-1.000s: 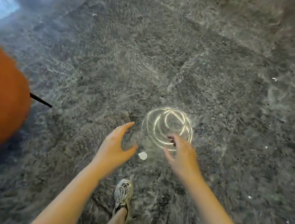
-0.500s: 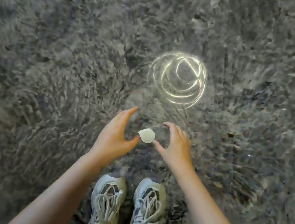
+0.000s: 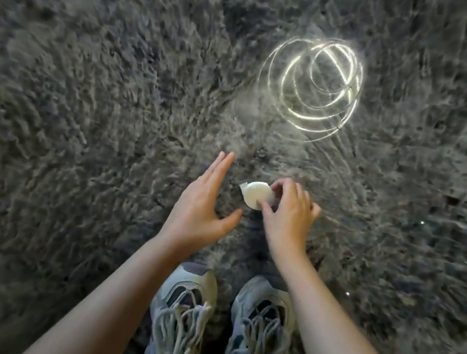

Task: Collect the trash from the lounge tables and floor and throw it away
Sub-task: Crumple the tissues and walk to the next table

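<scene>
The view looks straight down at a dark grey, marbled floor (image 3: 85, 96) with a glossy surface. Much of its pattern is smeared by blur toward the edges.

A small white scrap (image 3: 254, 194), rounded with a torn, ragged corner on its left side, sits between the two hands, just in front of the person's feet. It looks like paper or tissue, though which one cannot be told. The right hand (image 3: 289, 214) pinches its right edge, with the fingers curled over the top and the thumb against the lower side. Whether the scrap lies on the floor or is already slightly raised cannot be told.

The left hand (image 3: 202, 205) holds nothing. Its fingers are straight and close together, pointing away from the body, and the thumb is spread out to the right, with its tip just below the scrap. This hand is near the scrap but apart from it.

Both bare forearms reach in from the bottom edge. Between them stand a left shoe (image 3: 180, 319) and a right shoe (image 3: 258, 332), pale grey sneakers with thick laces, side by side with toes pointing toward the scrap.

Farther out on the floor, beyond the right hand, a bright glare (image 3: 312, 88) of overlapping light rings reflects off the surface, well apart from the scrap.
</scene>
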Demonstrator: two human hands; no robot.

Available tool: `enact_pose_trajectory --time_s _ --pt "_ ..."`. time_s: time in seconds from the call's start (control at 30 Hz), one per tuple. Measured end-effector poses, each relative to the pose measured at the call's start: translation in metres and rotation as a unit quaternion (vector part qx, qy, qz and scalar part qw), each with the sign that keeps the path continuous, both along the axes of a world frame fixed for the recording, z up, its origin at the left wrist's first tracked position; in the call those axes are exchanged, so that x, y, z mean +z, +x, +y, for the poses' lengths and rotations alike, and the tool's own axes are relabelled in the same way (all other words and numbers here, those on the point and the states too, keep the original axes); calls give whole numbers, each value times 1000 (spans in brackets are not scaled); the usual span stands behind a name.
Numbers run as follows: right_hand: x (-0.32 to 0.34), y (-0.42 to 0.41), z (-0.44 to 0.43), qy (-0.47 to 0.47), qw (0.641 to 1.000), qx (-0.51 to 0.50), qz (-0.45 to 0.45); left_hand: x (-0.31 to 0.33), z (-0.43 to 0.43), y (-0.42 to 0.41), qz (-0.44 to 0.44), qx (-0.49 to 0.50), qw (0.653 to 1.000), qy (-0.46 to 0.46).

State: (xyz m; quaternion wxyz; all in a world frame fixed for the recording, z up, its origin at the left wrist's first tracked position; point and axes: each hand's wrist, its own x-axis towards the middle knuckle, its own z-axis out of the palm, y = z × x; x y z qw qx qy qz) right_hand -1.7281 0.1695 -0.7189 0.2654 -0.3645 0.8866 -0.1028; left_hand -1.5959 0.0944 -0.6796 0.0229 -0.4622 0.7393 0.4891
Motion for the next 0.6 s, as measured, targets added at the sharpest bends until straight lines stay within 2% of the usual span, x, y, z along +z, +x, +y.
enact_pose_trajectory --time_s 0.13,0.27,0.47,0.6 --pt "48 -10 -9 -20 997 5 -76 45 -9 -4 -7 1 1000 -20" --pt "149 -26 -28 -111 988 29 -102 126 -23 -17 7 -9 999 -43" --pt "337 -48 -68 -217 966 69 -120 297 -61 -50 67 -16 993 -98" --pt "459 -62 -98 -282 950 84 -102 424 -93 -68 92 -39 980 -171"
